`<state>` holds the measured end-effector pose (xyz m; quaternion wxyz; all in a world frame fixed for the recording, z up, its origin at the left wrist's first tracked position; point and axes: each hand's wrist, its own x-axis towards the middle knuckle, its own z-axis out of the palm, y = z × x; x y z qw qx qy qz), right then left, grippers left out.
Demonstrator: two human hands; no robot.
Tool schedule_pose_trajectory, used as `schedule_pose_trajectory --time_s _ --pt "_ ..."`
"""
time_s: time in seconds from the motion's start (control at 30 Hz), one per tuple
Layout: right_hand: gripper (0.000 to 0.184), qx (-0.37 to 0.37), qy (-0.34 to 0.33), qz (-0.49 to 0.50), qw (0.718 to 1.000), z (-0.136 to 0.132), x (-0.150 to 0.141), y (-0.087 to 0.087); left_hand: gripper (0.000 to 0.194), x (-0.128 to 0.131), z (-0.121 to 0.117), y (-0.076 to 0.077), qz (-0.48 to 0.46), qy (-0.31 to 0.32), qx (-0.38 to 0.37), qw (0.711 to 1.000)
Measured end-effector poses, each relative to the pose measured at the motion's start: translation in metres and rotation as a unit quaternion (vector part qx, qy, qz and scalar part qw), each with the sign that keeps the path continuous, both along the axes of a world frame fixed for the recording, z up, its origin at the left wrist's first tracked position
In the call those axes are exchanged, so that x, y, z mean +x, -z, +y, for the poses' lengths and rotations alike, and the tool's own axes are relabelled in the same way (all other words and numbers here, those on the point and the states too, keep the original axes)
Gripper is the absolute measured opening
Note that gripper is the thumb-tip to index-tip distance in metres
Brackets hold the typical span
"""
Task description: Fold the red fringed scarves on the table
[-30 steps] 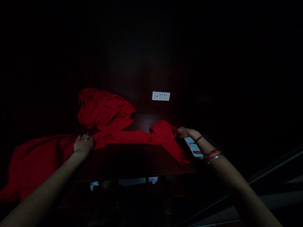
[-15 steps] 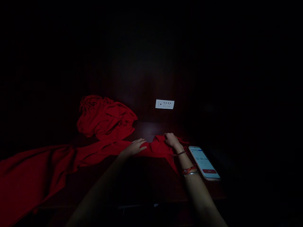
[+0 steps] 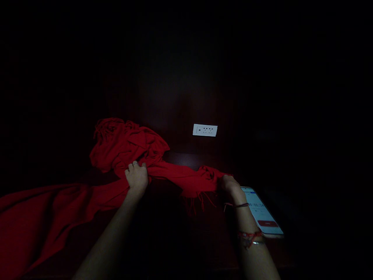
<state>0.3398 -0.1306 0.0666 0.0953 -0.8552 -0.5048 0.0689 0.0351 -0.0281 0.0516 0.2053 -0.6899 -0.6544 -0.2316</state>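
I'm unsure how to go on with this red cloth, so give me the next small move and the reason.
Probably smooth the bunched end of the red cloth with the right hand while the left hand rests on it. That end looks crumpled, its fringe splayed towards you, and the right hand is right there. The phone lies close by, so perhaps go gently.
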Motion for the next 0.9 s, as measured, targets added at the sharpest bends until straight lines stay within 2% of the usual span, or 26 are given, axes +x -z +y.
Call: schedule_pose_trajectory --time_s 0.07,0.17,0.23,0.3,0.33,0.4,0.47,0.53,0.57,0.6,0.63,0.7,0.73,0.8,0.9 --pt "0.022 0.069 -0.032 -0.043 0.996 0.004 -0.008 0.000 0.028 0.003 -0.003 0.001 0.009 0.032 -0.001 0.999" --pt "0.031 0.201 -0.137 -0.102 0.964 0.011 -0.022 0.003 0.027 0.020 -0.005 0.008 0.043 0.174 0.006 0.984" --pt "0.040 0.183 -0.194 -0.106 0.958 0.014 -0.031 0.009 0.027 0.031 -0.005 0.016 0.054 0.263 -0.008 0.963" --pt "0.043 0.090 -0.222 -0.106 0.965 0.015 -0.037 0.014 0.024 0.037 -0.003 0.024 0.064 0.313 -0.052 0.946" --pt "0.038 0.048 -0.223 -0.108 0.968 0.014 -0.039 0.015 0.024 0.037 -0.001 0.028 0.074 0.328 -0.081 0.938" --pt "0.024 0.035 -0.217 -0.125 0.967 0.012 -0.041 0.012 0.021 0.034 0.002 0.032 0.097 0.350 -0.131 0.923" --pt "0.024 0.127 -0.185 -0.149 0.963 0.008 -0.040 0.004 0.019 0.029 0.005 0.031 0.108 0.353 -0.149 0.917" --pt "0.028 0.243 -0.142 -0.145 0.949 0.002 -0.038 -0.006 0.021 0.026 0.006 0.026 0.098 0.331 -0.135 0.929" --pt "0.029 0.275 -0.141 -0.125 0.943 -0.001 -0.036 -0.010 0.021 0.026 0.005 0.024 0.090 0.320 -0.121 0.936" --pt "0.029 0.276 -0.164 -0.092 0.943 -0.003 -0.034 -0.013 0.019 0.027 0.003 0.022 0.081 0.312 -0.108 0.940" --pt "0.028 0.242 -0.211 -0.049 0.946 -0.006 -0.032 -0.014 0.017 0.028 0.001 0.020 0.075 0.314 -0.100 0.941" --pt "0.025 0.118 -0.306 0.043 0.944 -0.009 -0.028 -0.012 0.017 0.033 -0.002 0.021 0.076 0.344 -0.105 0.930" --pt "0.025 0.072 -0.326 0.071 0.940 -0.009 -0.026 -0.009 0.017 0.035 -0.004 0.022 0.081 0.364 -0.118 0.921" --pt "0.030 0.062 -0.313 0.066 0.945 -0.006 -0.024 -0.001 0.019 0.038 -0.005 0.028 0.088 0.387 -0.149 0.906" --pt "0.038 0.093 -0.278 -0.012 0.956 0.001 -0.027 0.010 0.022 0.038 -0.002 0.038 0.078 0.366 -0.167 0.912"
